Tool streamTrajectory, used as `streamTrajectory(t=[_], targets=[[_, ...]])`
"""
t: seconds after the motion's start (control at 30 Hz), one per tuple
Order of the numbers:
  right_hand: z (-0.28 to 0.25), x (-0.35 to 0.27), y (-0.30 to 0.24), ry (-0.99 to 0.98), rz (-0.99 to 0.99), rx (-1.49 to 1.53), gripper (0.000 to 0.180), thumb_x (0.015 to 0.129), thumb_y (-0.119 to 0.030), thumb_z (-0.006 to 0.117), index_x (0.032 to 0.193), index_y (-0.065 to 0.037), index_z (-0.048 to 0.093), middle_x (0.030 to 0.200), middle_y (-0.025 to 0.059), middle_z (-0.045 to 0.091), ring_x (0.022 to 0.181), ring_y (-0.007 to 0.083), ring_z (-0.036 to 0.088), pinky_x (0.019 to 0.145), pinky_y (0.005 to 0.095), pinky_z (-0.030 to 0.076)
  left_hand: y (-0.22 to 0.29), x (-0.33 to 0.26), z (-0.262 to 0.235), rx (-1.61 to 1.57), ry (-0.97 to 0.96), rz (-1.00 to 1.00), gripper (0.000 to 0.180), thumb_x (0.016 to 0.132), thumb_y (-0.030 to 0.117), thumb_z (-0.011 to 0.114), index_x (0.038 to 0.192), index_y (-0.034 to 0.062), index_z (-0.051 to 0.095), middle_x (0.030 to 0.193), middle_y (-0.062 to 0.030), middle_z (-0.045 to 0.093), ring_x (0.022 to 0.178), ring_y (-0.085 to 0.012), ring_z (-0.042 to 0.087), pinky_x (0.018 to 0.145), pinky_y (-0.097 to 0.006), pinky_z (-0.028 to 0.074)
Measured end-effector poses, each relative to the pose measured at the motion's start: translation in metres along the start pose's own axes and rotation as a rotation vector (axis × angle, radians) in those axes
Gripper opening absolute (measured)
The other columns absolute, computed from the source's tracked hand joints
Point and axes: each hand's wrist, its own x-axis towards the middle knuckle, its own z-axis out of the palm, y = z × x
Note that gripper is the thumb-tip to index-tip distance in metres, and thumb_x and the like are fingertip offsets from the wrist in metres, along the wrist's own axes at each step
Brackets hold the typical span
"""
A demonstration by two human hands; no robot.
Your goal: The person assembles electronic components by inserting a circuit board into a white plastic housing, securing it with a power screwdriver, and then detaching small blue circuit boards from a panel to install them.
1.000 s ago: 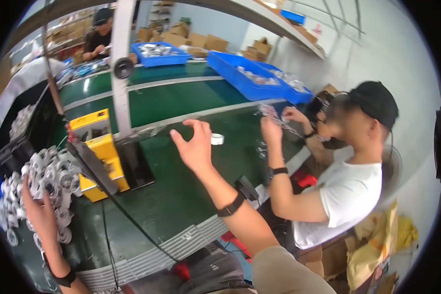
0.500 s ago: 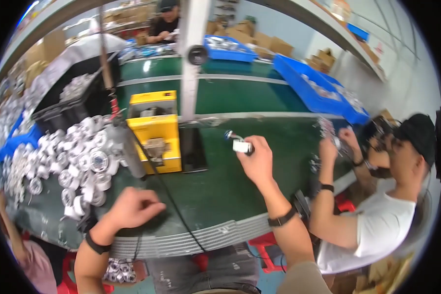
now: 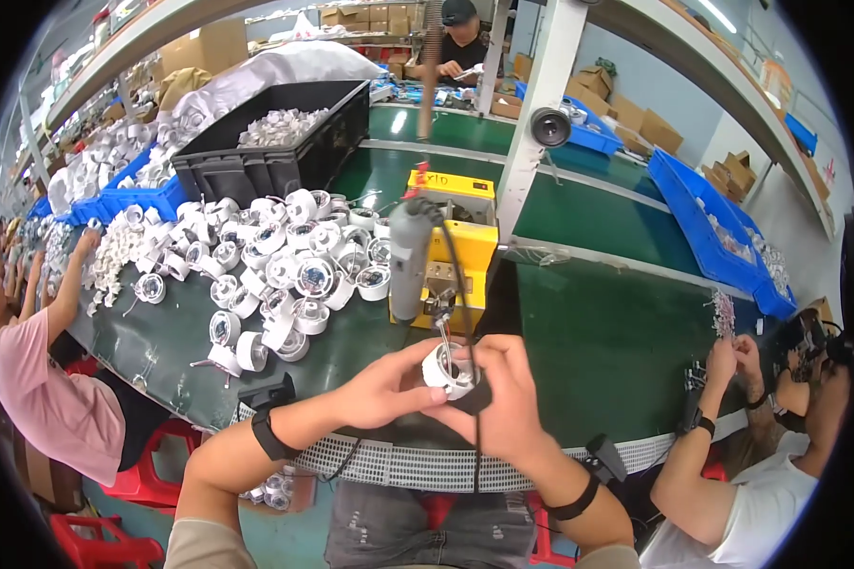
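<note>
Between my two hands, a small white round housing (image 3: 439, 372) with thin wires rising from its top is held near the bench's front edge. My left hand (image 3: 387, 387) is closed on its left side, thumb across the front. On the other side my right hand (image 3: 510, 394) wraps round it, with a dark part showing under its fingers. A grey cylindrical tool (image 3: 410, 261) hangs just beyond the hands, and its black cable (image 3: 464, 294) passes in front of my right hand. Behind stands a yellow machine (image 3: 469, 248) with a metal mechanism in its front.
White round housings (image 3: 313, 277) are heaped left of the tool. Behind them sits a black crate (image 3: 247, 169) of small white parts. Blue trays (image 3: 702, 218) lie at the right. Co-workers sit at left, right and far side. A white post (image 3: 539, 123) rises behind the machine.
My view has swung left. My hands have come together, and my left hand, empty before, now grips the white housing that my right hand was holding.
</note>
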Motion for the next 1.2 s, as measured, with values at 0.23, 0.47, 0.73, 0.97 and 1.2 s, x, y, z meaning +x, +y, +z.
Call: streamTrajectory(t=[0.23,0.47,0.73,0.97,1.2], targets=[[-0.025,0.035,0.060,-0.162,0.066,0.687,0.077,0.070,-0.023,0.087,0.133,0.000,0.049,0.133,0.0119,0.044,0.123,0.0267,0.051,0.106,0.0412,0.041,0.017,-0.001,-0.018,-0.048,-0.115,-0.076,0.065,0.087,0.006,0.070,0.143,-0.0049,0.041,0.135,-0.0105,0.055,0.123,-0.0171,0.052,0.107,-0.034,0.039],[-0.011,0.029,0.066,-0.472,0.254,0.688,0.033,0.081,0.003,0.072,0.112,0.001,0.064,0.094,0.0055,0.065,0.098,0.0191,0.066,0.088,0.0300,0.053,0.021,-0.008,-0.037,-0.102,-0.199,-0.172,0.074,0.081,0.017,0.078,0.141,-0.0085,0.043,0.138,-0.0146,0.053,0.124,-0.0194,0.053,0.106,-0.036,0.041],[-0.006,0.012,0.061,-0.424,0.217,1.024,0.020,0.089,0.001,0.065,0.109,0.001,0.062,0.097,0.0065,0.066,0.088,0.0152,0.065,0.081,0.0287,0.054,0.022,-0.009,-0.051,-0.266,-0.247,-0.062,0.074,0.080,0.022,0.078,0.137,-0.0070,0.040,0.125,-0.0254,0.059,0.118,-0.0362,0.059,0.103,-0.045,0.044],[-0.004,0.012,0.044,-0.328,0.408,1.077,0.024,0.091,0.000,0.065,0.114,0.002,0.063,0.097,0.0055,0.067,0.082,0.0135,0.066,0.074,0.0267,0.055,0.028,-0.006,-0.044,-0.423,-0.093,0.017,0.076,0.095,0.035,0.057,0.151,-0.0019,0.021,0.135,-0.0266,0.052,0.098,-0.0343,0.067,0.070,-0.034,0.056],[0.005,0.012,0.038,-0.227,0.432,1.063,0.023,0.090,-0.001,0.066,0.113,0.003,0.066,0.093,0.0067,0.068,0.081,0.0132,0.066,0.073,0.0266,0.055,0.015,0.001,-0.034,-0.254,-0.040,0.016,0.079,0.098,0.051,0.046,0.151,-0.0021,0.023,0.128,-0.0212,0.056,0.106,-0.0290,0.062,0.085,-0.039,0.051]])
